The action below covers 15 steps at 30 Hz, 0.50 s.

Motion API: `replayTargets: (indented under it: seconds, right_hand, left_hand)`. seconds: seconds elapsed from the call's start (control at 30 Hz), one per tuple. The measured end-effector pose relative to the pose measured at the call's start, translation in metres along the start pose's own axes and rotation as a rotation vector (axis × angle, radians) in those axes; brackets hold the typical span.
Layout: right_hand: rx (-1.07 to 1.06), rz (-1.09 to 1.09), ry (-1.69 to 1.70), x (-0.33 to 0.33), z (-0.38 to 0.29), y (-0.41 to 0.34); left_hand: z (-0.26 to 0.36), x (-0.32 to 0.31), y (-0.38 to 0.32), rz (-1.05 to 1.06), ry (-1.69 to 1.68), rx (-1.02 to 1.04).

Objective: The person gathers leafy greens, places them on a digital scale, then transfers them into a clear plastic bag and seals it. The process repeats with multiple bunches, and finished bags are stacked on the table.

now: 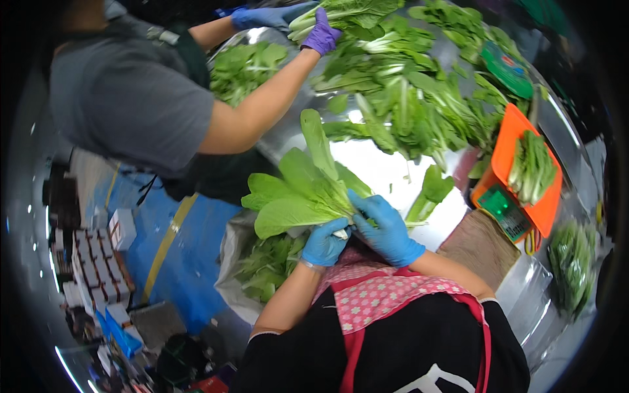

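My left hand (324, 243), in a blue glove, grips the root end of a leafy green head (300, 189). Its broad leaves fan out to the upper left, above a white sack (230, 260) that holds loose leaves (275, 263). My right hand (385, 228), gloved in blue too, is at the base of the same head, its fingers against the stems. Just right of that hand, a smaller bunch of leaves (428, 194) lies on the shiny metal table (363, 156). Whether a tool is between my hands cannot be made out.
A co-worker (132, 98) at upper left holds greens (349, 14) in gloved hands. A pile of leafy greens (408, 93) covers the far table. At right stand an orange scale (506, 147) bearing a bunch (533, 167), a brown cloth (481, 245) and bagged greens (572, 270).
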State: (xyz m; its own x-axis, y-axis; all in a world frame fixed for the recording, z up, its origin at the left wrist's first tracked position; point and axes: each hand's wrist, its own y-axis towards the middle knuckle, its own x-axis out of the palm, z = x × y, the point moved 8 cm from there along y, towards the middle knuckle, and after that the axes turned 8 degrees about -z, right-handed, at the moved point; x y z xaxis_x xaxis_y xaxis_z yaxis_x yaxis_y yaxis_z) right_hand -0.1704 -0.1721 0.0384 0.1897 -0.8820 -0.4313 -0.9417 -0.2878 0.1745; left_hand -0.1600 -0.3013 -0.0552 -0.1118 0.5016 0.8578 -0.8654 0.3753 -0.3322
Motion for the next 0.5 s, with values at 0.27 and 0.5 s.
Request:
replayTargets:
  seconds: [0.27, 0.5]
  right_hand:
    - [0.225, 0.377, -0.288, -0.126, 0.072, -0.016]
    - [0.512, 0.409, -0.364, -0.16, 0.162, -0.036]
  left_hand:
    - [-0.044, 0.028, 0.033, -0.187, -0.307, -0.189]
    - [-0.058, 0.045, 0.029, -0.096, -0.235, -0.304]
